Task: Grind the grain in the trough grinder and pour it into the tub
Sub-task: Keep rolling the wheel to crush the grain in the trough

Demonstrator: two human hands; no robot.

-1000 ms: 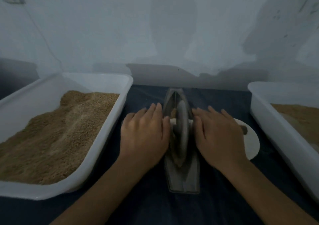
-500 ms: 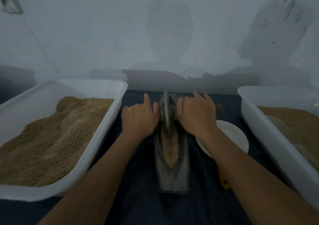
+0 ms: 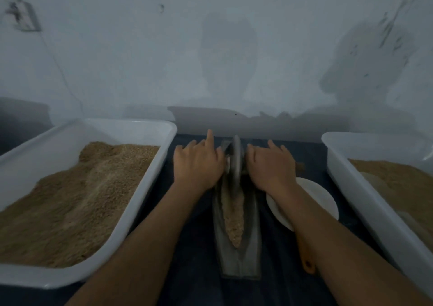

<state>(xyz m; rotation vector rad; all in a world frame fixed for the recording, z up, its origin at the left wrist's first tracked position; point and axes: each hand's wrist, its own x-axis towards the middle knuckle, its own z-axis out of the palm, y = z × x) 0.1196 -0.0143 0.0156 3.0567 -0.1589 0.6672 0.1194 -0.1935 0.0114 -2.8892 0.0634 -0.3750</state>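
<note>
A grey boat-shaped trough grinder (image 3: 251, 254) lies lengthwise on the dark cloth in front of me, with tan grain (image 3: 233, 216) heaped in its groove. Its metal wheel (image 3: 235, 159) stands upright at the far end of the trough. My left hand (image 3: 198, 162) presses flat on the axle left of the wheel, fingers stretched forward. My right hand (image 3: 270, 165) presses the axle on the wheel's right side the same way. The axle handles are hidden under my palms. A white tub (image 3: 150, 183) heaped with grain sits at the left.
A second white tub (image 3: 358, 186) holding grain stands at the right. A white plate (image 3: 314, 198) lies between the grinder and that tub, with an orange handle (image 3: 304, 254) sticking out beneath my right forearm. A pale wall rises close behind the table.
Both hands have rolled the wheel from the middle of the trough to its far end, uncovering the grain in the near half of the groove.
</note>
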